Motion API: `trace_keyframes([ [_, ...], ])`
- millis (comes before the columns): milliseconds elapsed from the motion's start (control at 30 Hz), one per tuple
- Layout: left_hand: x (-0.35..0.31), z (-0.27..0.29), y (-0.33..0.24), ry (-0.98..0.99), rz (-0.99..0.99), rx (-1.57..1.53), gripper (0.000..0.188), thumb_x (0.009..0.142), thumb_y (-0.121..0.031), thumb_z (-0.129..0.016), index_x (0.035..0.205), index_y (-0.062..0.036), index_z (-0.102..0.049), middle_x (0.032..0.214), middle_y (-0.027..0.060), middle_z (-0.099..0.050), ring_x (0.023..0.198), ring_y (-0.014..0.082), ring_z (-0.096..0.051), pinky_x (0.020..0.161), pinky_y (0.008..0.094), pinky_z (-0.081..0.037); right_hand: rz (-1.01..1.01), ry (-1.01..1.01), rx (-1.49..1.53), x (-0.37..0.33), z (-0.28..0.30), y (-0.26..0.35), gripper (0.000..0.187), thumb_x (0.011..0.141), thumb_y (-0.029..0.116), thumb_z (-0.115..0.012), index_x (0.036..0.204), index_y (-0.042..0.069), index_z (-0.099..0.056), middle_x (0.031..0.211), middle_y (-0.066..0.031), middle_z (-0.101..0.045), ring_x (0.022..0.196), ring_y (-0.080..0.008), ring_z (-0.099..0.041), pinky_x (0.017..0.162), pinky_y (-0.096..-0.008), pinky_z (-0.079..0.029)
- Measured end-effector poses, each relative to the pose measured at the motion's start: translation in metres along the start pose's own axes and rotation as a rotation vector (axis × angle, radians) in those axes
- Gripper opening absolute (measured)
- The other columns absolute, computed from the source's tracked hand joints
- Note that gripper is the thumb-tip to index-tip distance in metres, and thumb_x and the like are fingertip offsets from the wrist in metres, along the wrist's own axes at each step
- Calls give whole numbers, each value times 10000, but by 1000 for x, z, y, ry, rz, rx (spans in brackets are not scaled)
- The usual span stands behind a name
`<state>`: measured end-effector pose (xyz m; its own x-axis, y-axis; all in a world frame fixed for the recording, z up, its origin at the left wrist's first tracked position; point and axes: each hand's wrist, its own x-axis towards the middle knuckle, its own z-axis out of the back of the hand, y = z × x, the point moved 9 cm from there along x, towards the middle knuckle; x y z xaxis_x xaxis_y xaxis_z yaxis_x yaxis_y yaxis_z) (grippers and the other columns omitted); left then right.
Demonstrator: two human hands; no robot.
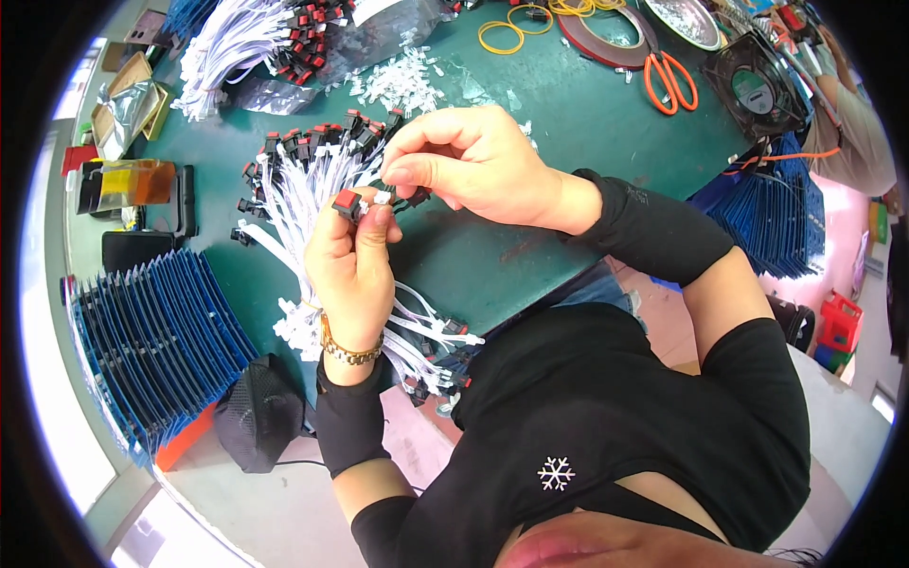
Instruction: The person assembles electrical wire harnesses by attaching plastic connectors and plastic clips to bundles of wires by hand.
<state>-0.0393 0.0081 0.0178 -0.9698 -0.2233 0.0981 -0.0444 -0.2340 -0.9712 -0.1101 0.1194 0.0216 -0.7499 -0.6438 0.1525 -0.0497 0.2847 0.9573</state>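
My left hand (pixel 352 270) is closed on a small red-and-black rocker switch (pixel 347 204), pinched between thumb and fingers. A small white connector (pixel 382 197) shows beside the switch at my left thumb tip. Close against it, my right hand (pixel 483 166) has its thumb and index finger pinched together. Whatever lies between those fingertips is hidden; short dark leads (pixel 409 201) show just below them. Under and beside my left hand lies a bundle of white cables (pixel 298 199) with red-and-black switches at its far end. More cable ends hang near the table's front edge.
Loose white connectors (pixel 398 80) and another white cable bundle (pixel 227 43) lie at the back of the green table (pixel 530 265). Orange-handled scissors (pixel 670 83), a tape roll (pixel 606 38) and a black fan (pixel 755 87) are back right. Blue boards (pixel 161 346) stand stacked at left. A person sits far right.
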Motion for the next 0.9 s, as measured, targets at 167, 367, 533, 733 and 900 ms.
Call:
trace_keyframes([
  [167, 0, 0, 0, -5, -30, 10, 62, 900, -72, -540, 922, -18, -561, 696, -21, -531, 603, 33, -465, 539, 165, -356, 25, -1, -13, 2, 1, -6, 110, 860, 101, -602, 910, 11, -639, 744, -17, -616, 540, -25, -474, 461, -165, -359],
  [367, -1, 2, 3, -29, -8, -14, 75, 901, -106, -551, 927, -36, -558, 669, -21, -539, 559, 19, -428, 500, 156, -319, 168, -5, -171, 0, -1, 8, 111, 839, 102, -632, 882, 1, -648, 734, -14, -616, 557, -27, -495, 466, -174, -373],
  [533, -1, 1, 3, -32, -22, -8, 75, 898, -108, -556, 932, -41, -561, 672, -17, -549, 547, 17, -429, 487, 153, -322, 239, -75, -205, 1, 5, 6, 108, 817, 100, -658, 858, 2, -681, 727, -27, -640, 606, -49, -550, 524, -186, -427],
  [733, -2, 2, 3, -33, -22, -21, 74, 896, -106, -558, 931, -40, -559, 674, -10, -559, 542, 18, -434, 483, 152, -325, 238, -98, -291, 1, 3, 12, 102, 800, 104, -676, 840, 12, -692, 698, -29, -645, 588, -47, -537, 522, -195, -420],
  [900, -1, 1, 6, -39, -6, -22, 92, 891, -108, -568, 940, -32, -555, 674, -3, -569, 538, 20, -444, 480, 151, -330, 287, -135, -392, -1, 5, 19, 116, 782, 118, -693, 816, 8, -690, 673, -27, -639, 563, -43, -525, 501, -201, -414],
])
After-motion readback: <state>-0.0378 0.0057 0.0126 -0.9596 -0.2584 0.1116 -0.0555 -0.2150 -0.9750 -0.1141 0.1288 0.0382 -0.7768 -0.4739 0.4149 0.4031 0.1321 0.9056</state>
